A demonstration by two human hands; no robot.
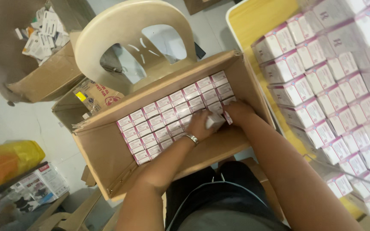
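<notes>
So the whole thing centres on the open cardboard carton (108,158) sitting in front of the person's lap, and I'll place everything off that. Inside it there's a neat layer of small white-and-pink boxes (163,115), packed in rows that run along the carton's long side, from its near-left corner up toward its far-right corner.

Both hands are down inside the carton at its right end. The left hand (200,124), the one with a metal band on the wrist, and the right hand (238,112) meet over one small white box (216,119). That box sits right between them, at the right end of the rows, just by the carton's right wall. It looks tilted compared with the flat-packed ones, with its long side roughly across the rows, though it's a bit blurry so I wouldn't swear to it.

Grip-wise: the left hand's fingers are curled around the box's left side, so it's closed on it. The right hand is touching the box's right edge with its fingers bent down, but I can't tell whether it's actually gripping or just pressing. Neither hand is really nearer; both are on it.

Past the carton's right wall is a yellow table (258,21) loaded with stacks of bigger white-and-pink cartons (317,107). Beyond the carton's far edge stands a cream plastic chair (129,25).
</notes>
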